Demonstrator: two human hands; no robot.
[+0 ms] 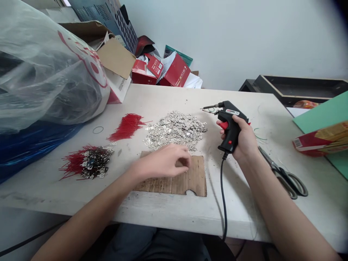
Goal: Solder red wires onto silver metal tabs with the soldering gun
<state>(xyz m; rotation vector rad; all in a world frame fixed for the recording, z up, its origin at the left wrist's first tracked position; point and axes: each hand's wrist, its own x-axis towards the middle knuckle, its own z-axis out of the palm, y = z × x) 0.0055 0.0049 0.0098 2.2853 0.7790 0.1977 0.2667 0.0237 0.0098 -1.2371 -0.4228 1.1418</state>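
Observation:
My right hand (246, 139) grips a black soldering gun (230, 123) with a red trigger, its tip pointing left above the table. A black cord hangs from the handle. Over a piece of brown cardboard (174, 185), my left hand (168, 159) is closed in a pinch; whatever its fingertips hold is too small to name. Just beyond that hand lies a heap of small silvery metal tabs (176, 128). Left of the heap is a bundle of red wires (127, 127). Nearer on the left, a pile of red wires with metal tabs at their ends (88, 162) rests on the table.
Scissors (285, 177) lie right of my right forearm, near a red and yellow box (323, 139). A big plastic bag (51, 69) bulges over the table's left side. Red boxes (175, 72) stand against the wall. A black tray (301, 87) is at back right.

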